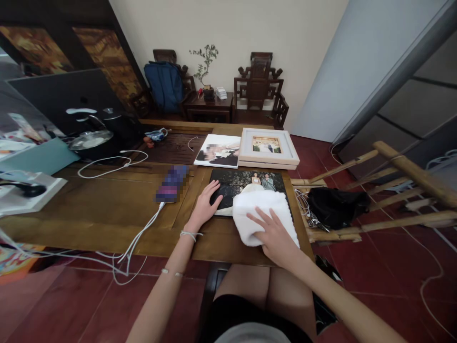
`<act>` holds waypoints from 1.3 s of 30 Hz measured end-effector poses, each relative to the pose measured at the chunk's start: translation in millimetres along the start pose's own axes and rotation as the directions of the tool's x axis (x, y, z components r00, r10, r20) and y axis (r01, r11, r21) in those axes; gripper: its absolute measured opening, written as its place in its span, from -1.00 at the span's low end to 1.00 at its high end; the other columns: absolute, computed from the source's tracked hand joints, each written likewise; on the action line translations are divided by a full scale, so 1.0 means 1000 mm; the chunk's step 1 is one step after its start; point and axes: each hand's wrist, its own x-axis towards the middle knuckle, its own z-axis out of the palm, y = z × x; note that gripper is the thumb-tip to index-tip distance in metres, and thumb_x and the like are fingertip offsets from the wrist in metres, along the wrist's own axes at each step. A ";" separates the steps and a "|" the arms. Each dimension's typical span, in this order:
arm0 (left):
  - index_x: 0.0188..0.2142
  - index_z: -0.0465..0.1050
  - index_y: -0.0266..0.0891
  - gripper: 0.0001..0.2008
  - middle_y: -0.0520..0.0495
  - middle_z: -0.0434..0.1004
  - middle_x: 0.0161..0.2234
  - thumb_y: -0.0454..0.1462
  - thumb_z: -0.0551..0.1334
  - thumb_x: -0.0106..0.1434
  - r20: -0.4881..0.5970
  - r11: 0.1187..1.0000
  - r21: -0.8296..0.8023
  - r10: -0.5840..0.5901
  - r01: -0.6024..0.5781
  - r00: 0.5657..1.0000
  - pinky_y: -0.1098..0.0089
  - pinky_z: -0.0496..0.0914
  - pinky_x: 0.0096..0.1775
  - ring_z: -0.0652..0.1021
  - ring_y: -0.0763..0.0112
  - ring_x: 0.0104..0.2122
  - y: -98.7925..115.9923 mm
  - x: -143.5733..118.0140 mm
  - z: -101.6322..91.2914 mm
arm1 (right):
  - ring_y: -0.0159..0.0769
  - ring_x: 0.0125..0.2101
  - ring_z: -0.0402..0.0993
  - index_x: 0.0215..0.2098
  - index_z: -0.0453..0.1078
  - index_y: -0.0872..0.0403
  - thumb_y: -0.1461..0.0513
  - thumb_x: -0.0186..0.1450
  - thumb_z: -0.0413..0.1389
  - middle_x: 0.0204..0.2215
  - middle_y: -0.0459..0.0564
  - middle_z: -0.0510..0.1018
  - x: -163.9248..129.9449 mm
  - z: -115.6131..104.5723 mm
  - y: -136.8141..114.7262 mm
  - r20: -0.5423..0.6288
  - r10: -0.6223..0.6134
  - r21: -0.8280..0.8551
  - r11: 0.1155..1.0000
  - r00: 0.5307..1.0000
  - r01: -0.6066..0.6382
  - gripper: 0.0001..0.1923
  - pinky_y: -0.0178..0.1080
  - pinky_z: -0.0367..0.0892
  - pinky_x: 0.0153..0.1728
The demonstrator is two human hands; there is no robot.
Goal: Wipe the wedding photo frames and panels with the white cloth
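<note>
A dark photo panel (233, 180) showing a couple in wedding clothes lies flat on the wooden table near its front edge. My left hand (207, 205) rests on the panel's left edge, fingers stretched out and holding nothing. On the panel's lower right part is a folded white towel (246, 216), which hides much of the picture and reaches past its front edge. My right hand (276, 236) lies on top of this towel with its fingers spread, pressing it down. Whether any finger tucks under a fold I cannot tell.
Behind the panel lie a white-edged photo print (217, 151) and stacked pale frames (289, 152). A phone (173, 183) with a white cable sits left. Farther left stand a glass-lidded pot (93, 142) and a monitor (67, 97). A bamboo rack (378, 224) holds a black bag (337, 205).
</note>
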 end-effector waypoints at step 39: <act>0.06 0.33 -0.21 -0.63 -0.17 0.32 0.15 -0.21 0.12 0.27 0.014 1.000 -0.022 -0.006 0.006 1.000 0.07 0.18 0.19 0.27 0.23 0.19 -0.003 0.001 -0.001 | -0.04 -0.13 0.42 -0.04 0.37 0.13 0.17 0.36 -0.12 -0.12 0.16 0.53 0.155 -0.047 0.084 0.002 0.248 0.074 0.966 0.969 -0.247 -0.66 -0.22 0.22 -0.15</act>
